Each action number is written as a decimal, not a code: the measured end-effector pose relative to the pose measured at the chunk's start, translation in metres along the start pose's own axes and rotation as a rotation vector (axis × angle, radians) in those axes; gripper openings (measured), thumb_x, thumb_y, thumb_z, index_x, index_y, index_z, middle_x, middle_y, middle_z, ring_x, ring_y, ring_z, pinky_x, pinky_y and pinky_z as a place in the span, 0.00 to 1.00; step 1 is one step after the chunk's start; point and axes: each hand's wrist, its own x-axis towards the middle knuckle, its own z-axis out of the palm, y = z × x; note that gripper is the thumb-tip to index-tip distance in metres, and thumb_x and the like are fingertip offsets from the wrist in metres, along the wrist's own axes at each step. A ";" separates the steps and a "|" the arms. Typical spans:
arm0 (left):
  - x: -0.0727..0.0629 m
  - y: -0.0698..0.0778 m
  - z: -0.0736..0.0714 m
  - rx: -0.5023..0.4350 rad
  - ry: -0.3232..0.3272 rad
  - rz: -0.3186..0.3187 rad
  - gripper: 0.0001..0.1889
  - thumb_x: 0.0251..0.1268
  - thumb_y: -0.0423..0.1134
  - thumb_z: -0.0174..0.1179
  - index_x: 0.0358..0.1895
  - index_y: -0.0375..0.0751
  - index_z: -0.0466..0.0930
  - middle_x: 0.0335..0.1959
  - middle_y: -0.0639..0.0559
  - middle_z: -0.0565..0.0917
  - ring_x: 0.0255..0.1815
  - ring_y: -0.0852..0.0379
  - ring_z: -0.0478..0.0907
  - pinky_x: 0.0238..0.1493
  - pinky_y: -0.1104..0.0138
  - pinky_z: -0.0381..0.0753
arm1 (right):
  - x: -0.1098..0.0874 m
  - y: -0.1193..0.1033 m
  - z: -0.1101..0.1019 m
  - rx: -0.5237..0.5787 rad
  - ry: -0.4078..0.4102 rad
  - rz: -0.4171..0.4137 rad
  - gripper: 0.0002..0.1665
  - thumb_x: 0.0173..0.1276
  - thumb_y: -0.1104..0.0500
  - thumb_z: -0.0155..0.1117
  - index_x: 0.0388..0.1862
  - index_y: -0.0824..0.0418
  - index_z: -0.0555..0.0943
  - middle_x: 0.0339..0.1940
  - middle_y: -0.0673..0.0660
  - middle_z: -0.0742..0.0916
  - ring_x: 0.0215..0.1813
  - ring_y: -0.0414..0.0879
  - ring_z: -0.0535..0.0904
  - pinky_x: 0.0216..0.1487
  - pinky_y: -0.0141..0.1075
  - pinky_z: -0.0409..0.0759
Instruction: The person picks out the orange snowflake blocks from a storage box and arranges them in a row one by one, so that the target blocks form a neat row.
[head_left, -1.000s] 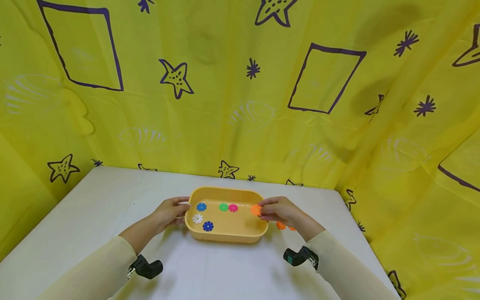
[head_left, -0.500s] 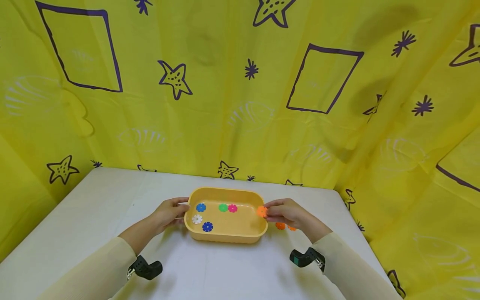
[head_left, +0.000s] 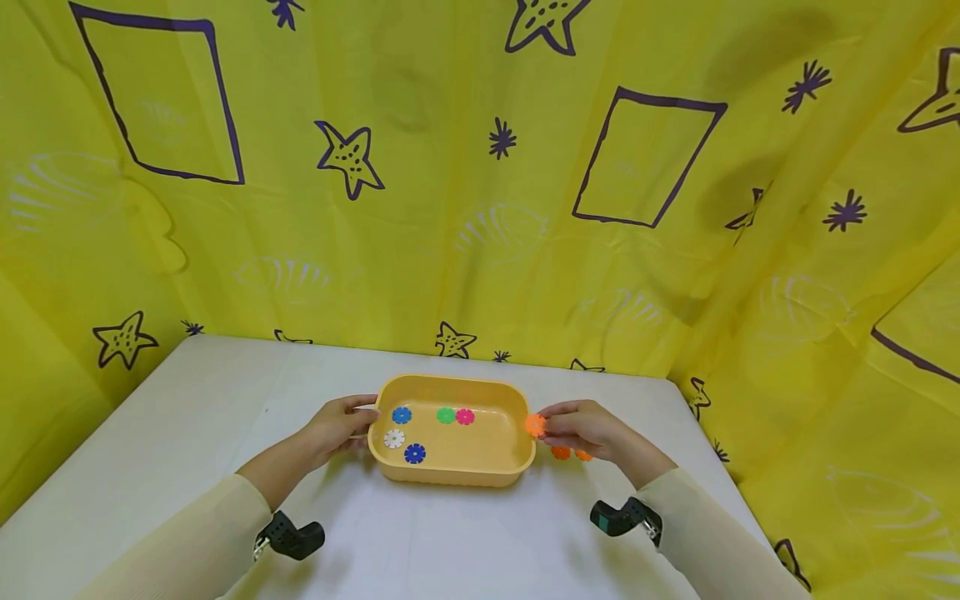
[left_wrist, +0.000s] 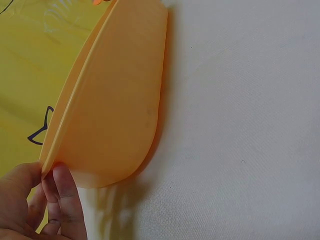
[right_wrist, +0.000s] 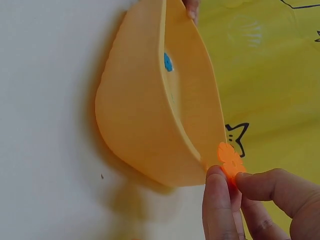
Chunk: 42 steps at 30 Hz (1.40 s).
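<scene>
My left hand (head_left: 342, 427) pinches the left rim of a light orange oval plastic basin (head_left: 457, 476), thumb on one side and fingers under the lip, as the left wrist view shows. Between the thumb and fingers of my right hand (head_left: 581, 427) is an orange snowflake disc (right_wrist: 231, 161), held upright at the basin's right rim. Inside the basin lie a light blue disc (head_left: 402, 415), a white disc (head_left: 394, 438), a dark blue disc (head_left: 415, 453), a green disc (head_left: 446, 415) and a pink disc (head_left: 465, 417).
On the white table (head_left: 450, 542), two more orange discs (head_left: 560, 452) lie right of the basin, partly under my right hand. A yellow patterned curtain (head_left: 420, 250) rises behind the table and along its sides. Black straps with camera mounts (head_left: 296, 537) sit on both wrists.
My right hand has moved to the right with the orange disc, from over the inside of the basin to its right rim. The left hand stays at the left rim.
</scene>
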 end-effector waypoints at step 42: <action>0.002 -0.001 -0.001 0.012 -0.001 0.011 0.27 0.73 0.39 0.55 0.72 0.36 0.63 0.54 0.37 0.79 0.37 0.57 0.80 0.37 0.66 0.83 | -0.033 0.027 -0.055 0.091 0.087 0.045 0.22 0.71 0.71 0.56 0.61 0.80 0.70 0.37 0.56 0.86 0.41 0.46 0.87 0.49 0.37 0.84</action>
